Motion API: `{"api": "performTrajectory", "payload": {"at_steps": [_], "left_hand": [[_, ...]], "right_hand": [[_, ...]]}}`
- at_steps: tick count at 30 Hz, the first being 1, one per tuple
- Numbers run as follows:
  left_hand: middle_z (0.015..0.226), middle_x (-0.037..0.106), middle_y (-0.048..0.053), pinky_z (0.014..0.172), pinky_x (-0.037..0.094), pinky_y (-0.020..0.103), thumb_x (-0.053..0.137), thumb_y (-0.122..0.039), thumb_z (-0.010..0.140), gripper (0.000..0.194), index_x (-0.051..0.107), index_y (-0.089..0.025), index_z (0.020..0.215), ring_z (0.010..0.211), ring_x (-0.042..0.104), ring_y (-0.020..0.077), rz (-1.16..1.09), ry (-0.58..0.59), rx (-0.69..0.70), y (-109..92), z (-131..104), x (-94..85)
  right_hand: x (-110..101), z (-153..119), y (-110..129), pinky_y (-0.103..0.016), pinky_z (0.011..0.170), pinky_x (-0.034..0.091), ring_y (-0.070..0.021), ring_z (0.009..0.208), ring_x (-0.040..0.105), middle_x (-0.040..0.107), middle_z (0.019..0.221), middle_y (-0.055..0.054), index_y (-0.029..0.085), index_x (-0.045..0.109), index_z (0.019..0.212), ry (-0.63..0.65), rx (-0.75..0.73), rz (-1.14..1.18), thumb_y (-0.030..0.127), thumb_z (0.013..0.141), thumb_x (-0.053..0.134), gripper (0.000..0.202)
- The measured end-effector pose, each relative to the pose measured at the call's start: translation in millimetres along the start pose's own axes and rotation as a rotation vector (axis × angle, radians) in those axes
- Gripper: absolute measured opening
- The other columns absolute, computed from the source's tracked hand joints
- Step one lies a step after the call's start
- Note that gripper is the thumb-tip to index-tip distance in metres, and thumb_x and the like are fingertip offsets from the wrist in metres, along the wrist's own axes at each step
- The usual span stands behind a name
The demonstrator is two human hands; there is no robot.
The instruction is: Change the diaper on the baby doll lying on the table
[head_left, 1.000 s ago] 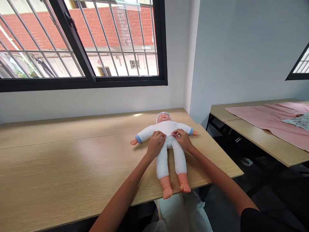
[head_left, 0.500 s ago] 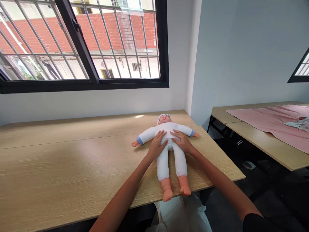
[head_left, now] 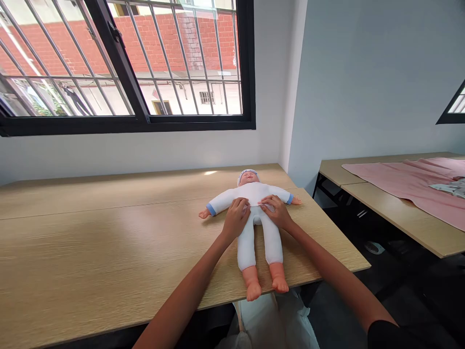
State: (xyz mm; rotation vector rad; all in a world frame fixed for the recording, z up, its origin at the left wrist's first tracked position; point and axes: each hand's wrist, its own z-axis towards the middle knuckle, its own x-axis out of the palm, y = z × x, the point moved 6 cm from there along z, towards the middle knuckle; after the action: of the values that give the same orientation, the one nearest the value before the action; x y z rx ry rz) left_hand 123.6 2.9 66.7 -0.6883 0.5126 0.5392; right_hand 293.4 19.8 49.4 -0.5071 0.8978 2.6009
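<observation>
A baby doll (head_left: 255, 192) in a white outfit with blue cuffs lies on its back on the wooden table (head_left: 138, 252), its head away from me and its feet at the front edge. At the left side of its waist, my left hand (head_left: 237, 217) has curled fingers pinching the hem of the white top. My right hand (head_left: 276, 211) grips that hem at the right side of the waist, thumb against fingers. Some cloth between the fingertips is hidden. The doll's arms are spread out and its legs point toward me.
To the right, across a gap, a second table (head_left: 392, 208) bears a pink cloth (head_left: 392, 177) with a patterned light cloth (head_left: 450, 188) on it. A barred window (head_left: 181, 63) is in the wall behind the doll. The table's right edge runs close to my right forearm.
Both hands lay with fingers stretched flat on the doll's belly; now the fingers are curled in on the top's hem. The doll stays in place, and the view has shifted slightly.
</observation>
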Motion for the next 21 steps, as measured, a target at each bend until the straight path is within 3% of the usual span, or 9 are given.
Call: {"api": "performTrajectory", "payload": {"at_steps": [10,13,15,17,19,21], "left_hand": [[0.097,0.06,0.008,0.087,0.05,0.042,0.047,-0.013,0.082,0.014,0.056,-0.021,0.089,0.097,0.057,0.025,0.056,0.007,-0.009,1,0,2.2],[0.116,0.06,0.011,0.099,0.046,0.046,0.052,-0.02,0.085,0.017,0.058,-0.02,0.101,0.113,0.056,0.0268,-0.012,-0.003,-0.037,8,-2,6.5],[0.139,0.05,0.014,0.11,0.038,0.049,0.058,-0.029,0.087,0.034,0.055,-0.021,0.119,0.131,0.047,0.0286,-0.08,0.028,-0.077,16,-3,11.3],[0.155,0.034,0.014,0.116,0.03,0.052,0.062,-0.036,0.087,0.051,0.049,-0.024,0.135,0.144,0.032,0.031,-0.12,0.096,-0.143,24,-5,17.0],[0.161,0.024,0.012,0.116,0.029,0.055,0.063,-0.039,0.088,0.057,0.046,-0.027,0.141,0.148,0.023,0.0344,-0.127,0.158,-0.2,30,-7,20.3],[0.161,0.022,0.012,0.113,0.033,0.057,0.064,-0.04,0.087,0.057,0.048,-0.029,0.141,0.147,0.023,0.0374,-0.128,0.171,-0.209,32,-8,19.4]], "right_hand": [[0,-3,11,-0.04,0.085,0.051,-0.0224,0.093,0.061,0.066,0.094,-0.008,0.024,0.073,0.1,0.016,-0.105,-0.034,0.03,0.095,0.055,0.021],[0,-3,11,-0.04,0.085,0.051,-0.0223,0.091,0.062,0.066,0.092,-0.007,0.024,0.072,0.097,0.03,-0.079,-0.024,0.031,0.095,0.054,0.019],[0,-2,10,-0.041,0.088,0.051,-0.0232,0.093,0.062,0.066,0.091,-0.008,0.023,0.071,0.095,0.025,-0.049,-0.003,0.032,0.094,0.056,0.018],[-1,-2,6,-0.043,0.096,0.048,-0.0262,0.104,0.061,0.065,0.103,-0.011,0.022,0.068,0.103,-0.015,-0.002,0.013,0.035,0.09,0.061,0.021],[0,-4,-3,-0.047,0.107,0.042,-0.0305,0.123,0.052,0.058,0.126,-0.015,0.021,0.061,0.124,-0.06,0.069,0.014,0.039,0.084,0.067,0.044],[5,-7,-17,-0.051,0.113,0.035,-0.0337,0.138,0.039,0.042,0.146,-0.018,0.023,0.047,0.142,-0.044,0.161,0.01,0.042,0.08,0.07,0.068]]}}
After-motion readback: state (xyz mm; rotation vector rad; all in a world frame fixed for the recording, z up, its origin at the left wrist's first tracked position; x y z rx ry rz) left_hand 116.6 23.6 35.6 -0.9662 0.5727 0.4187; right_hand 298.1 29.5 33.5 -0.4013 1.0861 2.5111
